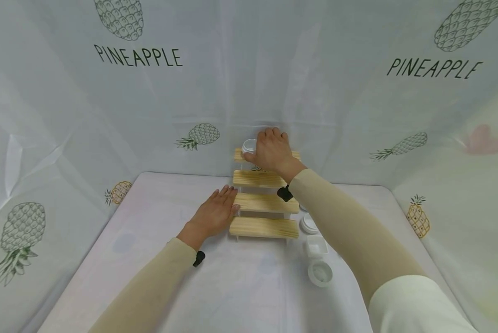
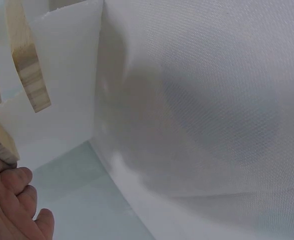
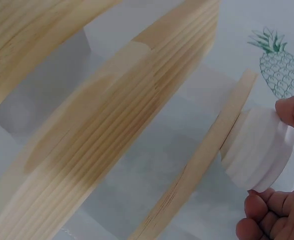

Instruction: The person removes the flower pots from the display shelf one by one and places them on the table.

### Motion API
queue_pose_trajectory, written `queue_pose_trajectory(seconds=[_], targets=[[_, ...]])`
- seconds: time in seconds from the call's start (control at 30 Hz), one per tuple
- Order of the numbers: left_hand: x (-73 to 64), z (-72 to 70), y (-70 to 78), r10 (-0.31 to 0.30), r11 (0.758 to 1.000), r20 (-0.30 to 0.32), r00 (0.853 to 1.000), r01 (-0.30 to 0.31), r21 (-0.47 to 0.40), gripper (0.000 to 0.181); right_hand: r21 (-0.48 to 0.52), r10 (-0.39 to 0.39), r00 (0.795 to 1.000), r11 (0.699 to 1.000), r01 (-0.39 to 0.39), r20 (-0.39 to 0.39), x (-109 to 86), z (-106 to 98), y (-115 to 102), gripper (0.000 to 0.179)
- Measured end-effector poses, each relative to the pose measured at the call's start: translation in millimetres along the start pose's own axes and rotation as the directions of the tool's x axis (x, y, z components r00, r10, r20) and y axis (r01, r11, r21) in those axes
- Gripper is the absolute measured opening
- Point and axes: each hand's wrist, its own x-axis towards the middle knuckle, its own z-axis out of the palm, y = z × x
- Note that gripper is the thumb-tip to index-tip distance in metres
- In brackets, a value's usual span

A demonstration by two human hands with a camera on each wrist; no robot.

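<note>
A tiered stand with wooden shelves and pale side panels stands at the back of the table. My right hand reaches to its top shelf and grips a white ribbed round dish, thumb on one side and fingers on the other. In the head view this dish shows near the shelf's left end, partly behind the hand. My left hand rests along the stand's left side, fingers extended toward the back. Its fingertips lie at a shelf's end in the left wrist view.
Right of the stand, a white round dish, a square white dish and another round dish stand in a row toward me, partly beside my right forearm. A pineapple-printed curtain hangs right behind the stand. A pale cloth covers the table.
</note>
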Motion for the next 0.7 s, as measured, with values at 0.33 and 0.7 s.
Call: queue_pose_trajectory(seconds=[0.33,0.7], targets=[[1.7,0.6,4.1,-0.011,1.0,0.019,1.0,0.011,-0.01,0.067,0.027,-0.036,0.999,0.999,0.037,-0.029,-10.9,1,10,0.069],[1.4,-0.1,4.5,-0.04,0.999,0.032,0.999,0.041,-0.035,0.067,-0.001,-0.136,0.984,0.991,0.137,-0.117,-51.6,5,33,0.07]])
